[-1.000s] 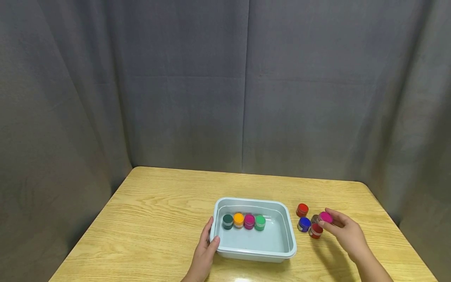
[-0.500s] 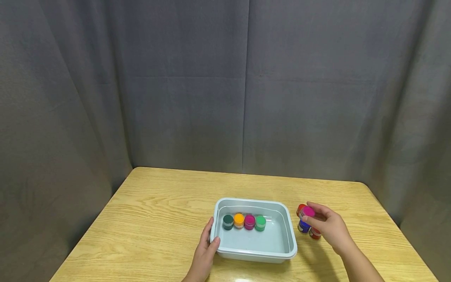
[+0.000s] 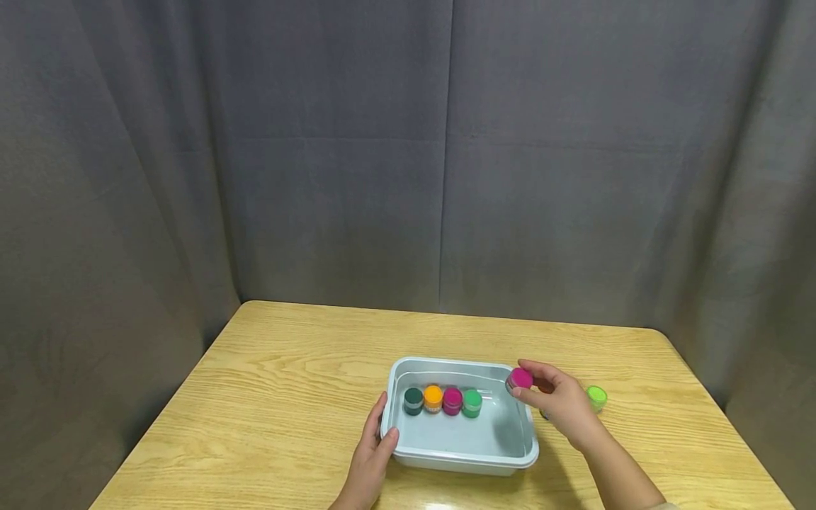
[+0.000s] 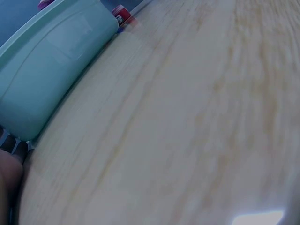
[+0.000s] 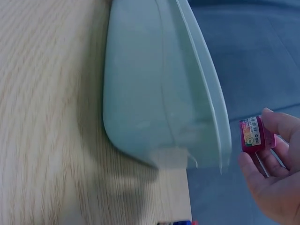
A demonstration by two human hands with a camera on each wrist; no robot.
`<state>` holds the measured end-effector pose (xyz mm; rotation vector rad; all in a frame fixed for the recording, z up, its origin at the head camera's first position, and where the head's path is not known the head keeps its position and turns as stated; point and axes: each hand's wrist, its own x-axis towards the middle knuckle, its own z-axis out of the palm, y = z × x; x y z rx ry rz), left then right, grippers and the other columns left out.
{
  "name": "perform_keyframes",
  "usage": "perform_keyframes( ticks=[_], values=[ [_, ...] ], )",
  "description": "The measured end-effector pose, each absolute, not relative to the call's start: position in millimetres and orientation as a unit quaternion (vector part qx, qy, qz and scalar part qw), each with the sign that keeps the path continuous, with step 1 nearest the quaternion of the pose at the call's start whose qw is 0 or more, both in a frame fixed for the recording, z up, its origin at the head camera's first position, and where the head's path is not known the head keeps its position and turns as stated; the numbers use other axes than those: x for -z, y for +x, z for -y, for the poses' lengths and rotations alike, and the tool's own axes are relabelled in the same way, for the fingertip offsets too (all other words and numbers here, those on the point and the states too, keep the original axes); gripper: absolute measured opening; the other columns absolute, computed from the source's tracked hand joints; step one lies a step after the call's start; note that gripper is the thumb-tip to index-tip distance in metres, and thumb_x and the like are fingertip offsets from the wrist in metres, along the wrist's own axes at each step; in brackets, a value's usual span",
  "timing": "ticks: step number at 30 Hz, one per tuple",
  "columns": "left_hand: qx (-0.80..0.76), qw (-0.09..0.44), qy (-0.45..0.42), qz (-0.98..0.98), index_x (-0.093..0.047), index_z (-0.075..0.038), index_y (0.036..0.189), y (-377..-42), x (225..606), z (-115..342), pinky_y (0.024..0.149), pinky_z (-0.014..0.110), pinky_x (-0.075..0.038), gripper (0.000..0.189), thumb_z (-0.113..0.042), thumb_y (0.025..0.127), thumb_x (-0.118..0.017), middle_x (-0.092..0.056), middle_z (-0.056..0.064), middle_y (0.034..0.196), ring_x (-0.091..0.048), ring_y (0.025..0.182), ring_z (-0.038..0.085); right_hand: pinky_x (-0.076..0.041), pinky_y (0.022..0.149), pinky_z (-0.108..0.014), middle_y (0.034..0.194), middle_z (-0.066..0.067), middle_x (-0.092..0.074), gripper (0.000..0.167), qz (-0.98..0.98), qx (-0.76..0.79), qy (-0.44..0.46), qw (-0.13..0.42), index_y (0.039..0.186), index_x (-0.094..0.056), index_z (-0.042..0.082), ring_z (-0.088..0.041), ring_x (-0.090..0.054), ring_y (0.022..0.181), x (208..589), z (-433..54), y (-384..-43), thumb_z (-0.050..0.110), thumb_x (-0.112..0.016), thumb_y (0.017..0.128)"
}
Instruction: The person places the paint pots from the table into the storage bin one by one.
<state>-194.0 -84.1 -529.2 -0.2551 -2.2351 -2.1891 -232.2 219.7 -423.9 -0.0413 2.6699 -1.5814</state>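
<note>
Head view is showing the right hand pinching a magenta-lidded pot above the right rim of the pale tub, while the left hand is gripping the tub's left wall, beside four pots lining up inside.

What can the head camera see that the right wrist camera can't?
Only the head view shows the four jars in a row inside the tub: dark green, orange, pink and green. It also shows the left hand holding the tub's edge, and a lime jar on the table.

Only the right wrist view shows the printed label on the pink jar.

Both show the right hand holding that pink jar at the tub's rim.
</note>
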Motion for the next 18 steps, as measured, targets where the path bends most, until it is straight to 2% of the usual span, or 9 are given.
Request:
perform_keyframes(
  ticks=[4, 14, 16, 18],
  values=[
    [0.700, 0.002, -0.080, 0.710, -0.017, -0.014, 0.157, -193, 528, 84, 0.117, 0.046, -0.018, 0.059, -0.023, 0.105, -0.043, -0.010, 0.018, 0.165, -0.011, 0.151, 0.039, -0.056, 0.096, -0.037, 0.126, -0.015, -0.064, 0.060, -0.856, 0.516, -0.024, 0.025, 0.137, -0.054, 0.003, -0.033, -0.057, 0.123, 425, -204, -234, 0.024, -0.076, 0.086],
    [0.698, 0.000, -0.077, 0.712, -0.017, -0.014, 0.157, -194, 528, 84, 0.118, 0.048, -0.018, 0.059, -0.025, 0.105, -0.043, -0.010, 0.017, 0.165, -0.011, 0.151, 0.038, -0.057, 0.092, -0.037, 0.122, -0.012, -0.067, 0.052, -0.847, 0.528, -0.027, 0.057, 0.130, -0.061, 0.004, -0.028, -0.061, 0.115, 437, -170, -240, 0.019, -0.078, 0.084],
    [0.698, 0.000, -0.079, 0.711, -0.017, -0.014, 0.157, -194, 528, 84, 0.118, 0.046, -0.018, 0.059, -0.025, 0.105, -0.043, -0.010, 0.016, 0.165, -0.011, 0.151, 0.038, -0.057, 0.092, -0.039, 0.121, -0.011, -0.068, 0.050, -0.850, 0.524, -0.031, 0.056, 0.128, -0.062, 0.004, -0.028, -0.061, 0.113, 440, -165, -241, 0.018, -0.078, 0.083],
    [0.700, 0.001, -0.081, 0.710, -0.017, -0.013, 0.157, -194, 528, 84, 0.119, 0.038, -0.021, 0.059, -0.025, 0.105, -0.043, -0.011, 0.016, 0.165, -0.011, 0.151, 0.037, -0.056, 0.093, -0.040, 0.120, -0.011, -0.068, 0.048, -0.851, 0.522, -0.037, 0.051, 0.126, -0.064, 0.004, -0.028, -0.062, 0.112, 444, -160, -242, 0.017, -0.079, 0.082]
  ],
)
